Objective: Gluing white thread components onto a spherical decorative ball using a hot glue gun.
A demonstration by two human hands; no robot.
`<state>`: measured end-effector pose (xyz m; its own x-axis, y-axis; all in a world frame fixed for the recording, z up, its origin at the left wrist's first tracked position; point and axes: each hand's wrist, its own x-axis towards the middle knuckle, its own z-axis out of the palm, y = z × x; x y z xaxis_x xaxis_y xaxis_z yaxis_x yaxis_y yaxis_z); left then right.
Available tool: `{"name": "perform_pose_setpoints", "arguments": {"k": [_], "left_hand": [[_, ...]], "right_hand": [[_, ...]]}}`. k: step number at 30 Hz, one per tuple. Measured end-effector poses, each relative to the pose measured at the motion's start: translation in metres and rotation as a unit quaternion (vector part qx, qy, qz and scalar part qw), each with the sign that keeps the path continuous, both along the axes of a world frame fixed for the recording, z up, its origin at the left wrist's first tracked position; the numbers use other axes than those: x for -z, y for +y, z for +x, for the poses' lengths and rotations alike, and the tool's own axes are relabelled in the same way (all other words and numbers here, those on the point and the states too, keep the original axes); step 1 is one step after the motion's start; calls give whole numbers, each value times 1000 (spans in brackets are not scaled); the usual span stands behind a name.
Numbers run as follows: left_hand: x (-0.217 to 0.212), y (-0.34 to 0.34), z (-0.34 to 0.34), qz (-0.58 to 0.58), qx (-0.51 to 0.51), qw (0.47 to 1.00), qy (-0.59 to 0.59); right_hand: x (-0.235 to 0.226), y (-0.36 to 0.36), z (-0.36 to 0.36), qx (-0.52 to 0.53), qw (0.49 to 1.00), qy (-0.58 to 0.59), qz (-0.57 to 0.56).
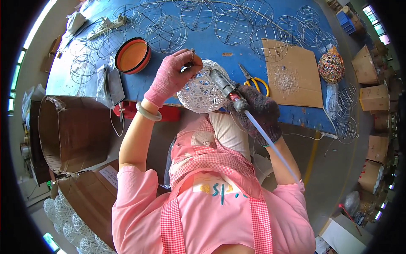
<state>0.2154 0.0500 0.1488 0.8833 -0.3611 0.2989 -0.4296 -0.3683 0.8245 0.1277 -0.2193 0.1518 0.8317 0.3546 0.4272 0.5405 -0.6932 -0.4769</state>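
My left hand point(171, 76), in a pink glove, grips the top of a white woven ball point(201, 91) at the near edge of the blue table point(224, 48). A pale bangle sits on that wrist. My right hand point(260, 112), in a dark knitted glove, holds a grey glue gun point(226, 86) with its nozzle against the ball's upper right side. A white glue stick point(270, 144) trails from the gun's back toward my right arm.
Several bare wire spheres point(230, 23) lie across the far table. An orange bowl point(132, 55), yellow-handled pliers point(253, 80), a cardboard sheet point(292, 74) and a multicoloured ball point(330, 67) are there too. A cardboard box point(74, 131) stands at left, finished white balls point(67, 220) below it.
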Motion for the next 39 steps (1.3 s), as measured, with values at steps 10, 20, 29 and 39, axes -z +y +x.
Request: {"name": "perform_pose_setpoints", "arguments": {"k": [10, 20, 29, 39], "left_hand": [[48, -13, -14, -171, -88, 976, 99], [43, -14, -16, -172, -109, 974, 104], [49, -15, -14, -142, -97, 983, 72], [42, -9, -22, -161, -126, 977, 58]], "right_hand": [[-61, -6, 26, -91, 974, 38, -204], [-94, 1, 58, -167, 914, 48, -366], [-83, -9, 35, -135, 910, -16, -392], [-61, -29, 12, -65, 958, 266, 89]]}}
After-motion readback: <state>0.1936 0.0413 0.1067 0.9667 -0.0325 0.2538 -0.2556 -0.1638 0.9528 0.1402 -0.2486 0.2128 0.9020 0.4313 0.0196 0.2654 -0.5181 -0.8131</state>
